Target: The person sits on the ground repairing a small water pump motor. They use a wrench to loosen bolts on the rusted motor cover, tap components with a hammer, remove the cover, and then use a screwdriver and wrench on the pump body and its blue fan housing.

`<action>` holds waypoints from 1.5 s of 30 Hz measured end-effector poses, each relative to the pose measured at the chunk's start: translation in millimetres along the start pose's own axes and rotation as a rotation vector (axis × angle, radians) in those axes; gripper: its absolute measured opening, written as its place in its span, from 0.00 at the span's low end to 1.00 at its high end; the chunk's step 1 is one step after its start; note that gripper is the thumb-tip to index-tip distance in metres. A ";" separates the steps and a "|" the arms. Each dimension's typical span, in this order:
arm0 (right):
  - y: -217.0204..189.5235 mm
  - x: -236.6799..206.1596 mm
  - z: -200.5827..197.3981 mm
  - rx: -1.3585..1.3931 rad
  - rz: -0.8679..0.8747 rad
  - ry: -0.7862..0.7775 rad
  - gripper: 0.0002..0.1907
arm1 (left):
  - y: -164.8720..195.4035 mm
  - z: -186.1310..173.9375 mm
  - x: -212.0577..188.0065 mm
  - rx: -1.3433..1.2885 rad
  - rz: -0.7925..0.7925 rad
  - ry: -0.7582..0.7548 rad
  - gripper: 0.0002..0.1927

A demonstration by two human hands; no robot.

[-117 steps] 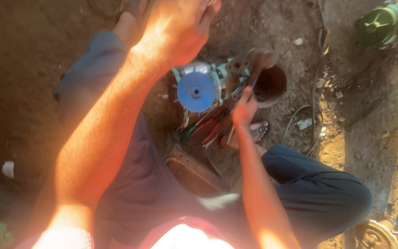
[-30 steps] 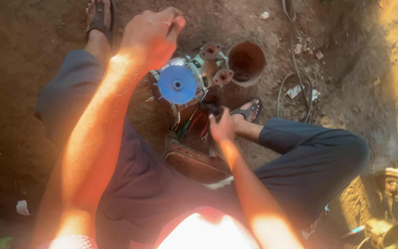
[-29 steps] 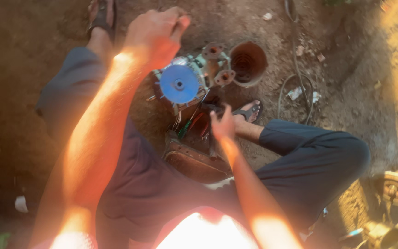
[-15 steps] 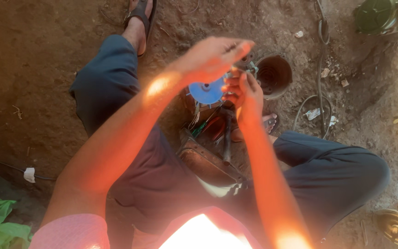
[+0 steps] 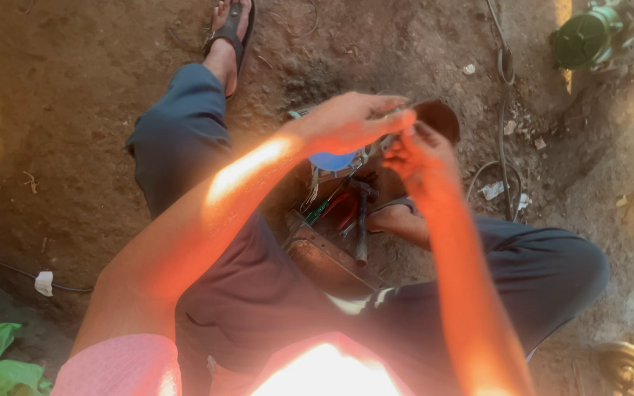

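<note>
We see left hand (image 5: pixel 350 121) and right hand (image 5: pixel 420 158) meeting fingertip to fingertip above blue disc (image 5: pixel 332 160), fingers curled, grip contents not discernible, hammer (image 5: pixel 361 220) on floor below

No pkgs, labels, signs or screens in view, just bare dirt ground (image 5: pixel 75 147).
</note>
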State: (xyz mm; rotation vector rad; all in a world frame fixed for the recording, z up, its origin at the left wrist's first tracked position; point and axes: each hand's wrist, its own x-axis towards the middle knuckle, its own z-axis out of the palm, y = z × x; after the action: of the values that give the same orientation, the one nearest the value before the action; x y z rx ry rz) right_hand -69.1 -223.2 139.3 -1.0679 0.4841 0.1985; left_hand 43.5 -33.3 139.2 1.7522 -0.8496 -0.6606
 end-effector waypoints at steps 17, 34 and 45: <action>-46.9 -29.6 -64.2 -0.469 -0.271 0.113 0.09 | -90.9 101.8 17.6 0.769 -0.675 -0.120 0.78; 27.5 -10.3 -80.6 -0.279 -0.116 0.343 0.09 | -56.7 158.3 30.4 -0.451 -0.400 0.333 0.24; 167.8 -8.8 -119.8 -0.402 -0.105 0.408 0.12 | -87.3 204.8 5.4 -0.133 -0.501 0.376 0.11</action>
State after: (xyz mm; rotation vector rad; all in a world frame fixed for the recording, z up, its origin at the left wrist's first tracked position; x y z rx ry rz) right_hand -175.3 -247.5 -35.9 -1.5358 0.7726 -0.0212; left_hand -90.1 -133.2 -8.3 1.8978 -0.1014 -0.6590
